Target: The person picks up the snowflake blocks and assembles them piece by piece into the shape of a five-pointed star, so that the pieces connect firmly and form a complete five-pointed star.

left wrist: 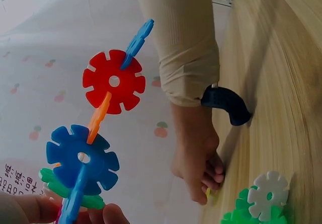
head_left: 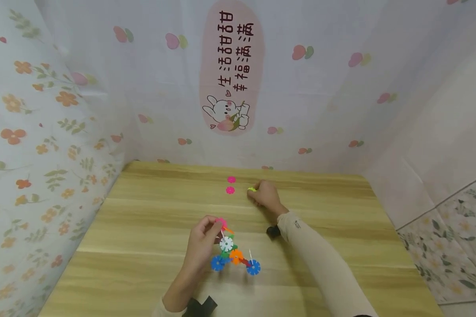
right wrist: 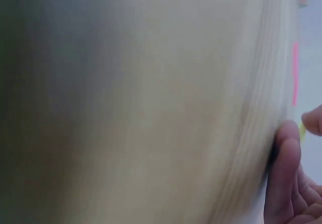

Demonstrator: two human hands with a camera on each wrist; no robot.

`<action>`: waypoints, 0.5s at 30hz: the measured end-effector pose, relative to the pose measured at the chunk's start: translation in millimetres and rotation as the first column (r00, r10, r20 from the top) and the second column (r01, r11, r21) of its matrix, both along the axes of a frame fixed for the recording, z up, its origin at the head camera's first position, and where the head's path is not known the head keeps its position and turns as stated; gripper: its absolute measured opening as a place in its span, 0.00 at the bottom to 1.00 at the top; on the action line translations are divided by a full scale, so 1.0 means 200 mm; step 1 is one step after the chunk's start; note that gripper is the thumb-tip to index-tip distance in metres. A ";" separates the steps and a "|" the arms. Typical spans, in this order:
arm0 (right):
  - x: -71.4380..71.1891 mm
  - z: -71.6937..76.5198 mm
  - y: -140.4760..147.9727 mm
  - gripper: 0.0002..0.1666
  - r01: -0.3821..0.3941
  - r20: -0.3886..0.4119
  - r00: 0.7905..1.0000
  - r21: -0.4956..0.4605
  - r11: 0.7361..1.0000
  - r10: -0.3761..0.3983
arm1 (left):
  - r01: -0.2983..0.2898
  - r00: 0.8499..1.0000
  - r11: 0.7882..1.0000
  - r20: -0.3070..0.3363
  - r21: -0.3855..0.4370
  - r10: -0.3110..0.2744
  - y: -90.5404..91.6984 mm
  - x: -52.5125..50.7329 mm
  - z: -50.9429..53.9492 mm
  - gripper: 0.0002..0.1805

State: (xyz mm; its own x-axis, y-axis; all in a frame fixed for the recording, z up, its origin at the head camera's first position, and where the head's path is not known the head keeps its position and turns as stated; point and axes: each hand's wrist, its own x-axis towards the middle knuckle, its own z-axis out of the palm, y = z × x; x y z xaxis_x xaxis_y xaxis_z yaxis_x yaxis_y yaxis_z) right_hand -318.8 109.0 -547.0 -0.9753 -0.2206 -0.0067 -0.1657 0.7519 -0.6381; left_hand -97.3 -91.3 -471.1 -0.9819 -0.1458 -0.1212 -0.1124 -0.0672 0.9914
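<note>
Slotted plastic flower discs joined into a branching model are held between the thumb and fingers of my left hand. In the head view its white, orange and blue discs show, with a pink disc at the fingertips. The left wrist view shows a red disc and a blue disc joined by an orange one seen edge-on. Farther back, my right hand pinches a small yellow disc low at the table. Its fingers mostly cover that disc in the right wrist view.
Two loose pink discs lie left of my right hand, near the back of the wooden table. A printed cloth hangs behind the table. Black wrist mounts are at both wrists.
</note>
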 end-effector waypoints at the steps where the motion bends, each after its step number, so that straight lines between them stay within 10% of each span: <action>1: 0.02 0.00 0.01 0.21 -0.008 0.005 1.000 -0.027 1.000 0.009 | 0.001 1.000 1.000 -0.004 0.001 -0.001 0.00 0.00 0.00 0.10; 11: 0.31 0.13 0.01 0.16 -0.114 -0.012 0.993 -0.260 0.959 0.115 | -0.004 1.000 1.000 -0.024 -0.018 0.004 0.02 -0.03 0.02 0.10; 15: 0.52 0.23 0.02 0.15 -0.165 -0.091 0.986 -0.406 0.899 0.140 | -0.004 0.999 1.000 -0.041 -0.015 0.003 0.03 -0.04 0.03 0.10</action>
